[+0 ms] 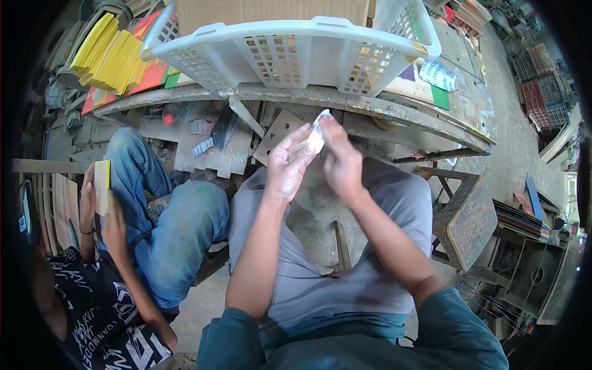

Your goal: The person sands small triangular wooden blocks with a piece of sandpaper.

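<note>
A small pale, flat piece (316, 140) is held up in front of my lap, below the white basket (327, 37). My left hand (290, 161) grips its lower left side between thumb and fingers. Over its right side is my right hand (340, 157), blurred by motion, with fingers bent around a whitish bit (323, 116) at the top edge; whether that bit is a separate sheet or cloth is too small to tell.
A co-worker (117, 296) sits close on the left, holding a yellow-edged piece (103, 185). The workbench edge (179, 94) runs ahead, bearing yellow stacked pieces (111, 58). To the right stands a wooden stool (464, 222).
</note>
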{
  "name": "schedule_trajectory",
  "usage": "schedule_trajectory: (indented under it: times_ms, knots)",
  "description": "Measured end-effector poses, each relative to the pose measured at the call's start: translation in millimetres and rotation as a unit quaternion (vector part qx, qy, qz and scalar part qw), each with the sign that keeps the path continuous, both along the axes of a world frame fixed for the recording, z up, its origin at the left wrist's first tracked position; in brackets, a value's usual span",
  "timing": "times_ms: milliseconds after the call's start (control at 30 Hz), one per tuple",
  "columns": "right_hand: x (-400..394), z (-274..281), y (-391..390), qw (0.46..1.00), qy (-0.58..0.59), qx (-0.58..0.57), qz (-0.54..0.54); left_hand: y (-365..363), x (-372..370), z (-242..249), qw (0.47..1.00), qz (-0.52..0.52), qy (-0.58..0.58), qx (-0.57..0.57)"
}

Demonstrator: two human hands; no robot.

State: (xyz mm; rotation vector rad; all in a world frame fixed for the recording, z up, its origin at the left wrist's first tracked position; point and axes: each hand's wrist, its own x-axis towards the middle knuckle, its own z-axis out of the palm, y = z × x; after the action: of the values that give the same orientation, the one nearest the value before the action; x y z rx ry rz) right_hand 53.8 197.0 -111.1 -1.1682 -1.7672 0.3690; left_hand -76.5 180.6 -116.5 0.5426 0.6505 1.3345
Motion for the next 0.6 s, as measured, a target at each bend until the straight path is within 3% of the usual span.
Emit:
schedule_trajectory:
  times_ms: [67,133,267,400,433,467,500,600]
  knots:
    - [22,-19,15,0.996,-0.038,-0.073,-0.041,-1,-4,6,0.999,-0.025,-0.039,0.029]
    - [26,-11,13,0.989,0.030,-0.123,-0.072,0,-5,10,0.999,-0.034,-0.013,0.037]
    - [24,3,5,0.957,0.128,-0.252,-0.058,2,-4,9,0.998,-0.018,-0.065,0.003]
    - [19,-10,3,0.939,0.258,-0.226,0.014,2,-4,-5,0.999,-0.010,-0.034,-0.026]
    - [20,-11,2,0.880,0.347,-0.315,0.079,4,-1,-9,0.999,-0.010,-0.033,-0.027]
    - [21,-12,0,0.799,0.429,-0.397,0.141,6,3,-14,0.997,0.031,0.054,-0.051]
    - [16,3,-4,0.764,0.465,-0.418,0.162,7,7,-18,0.985,0.072,0.141,-0.074]
    - [9,1,-8,0.804,0.385,-0.431,0.139,7,11,-31,0.978,0.098,0.169,-0.074]
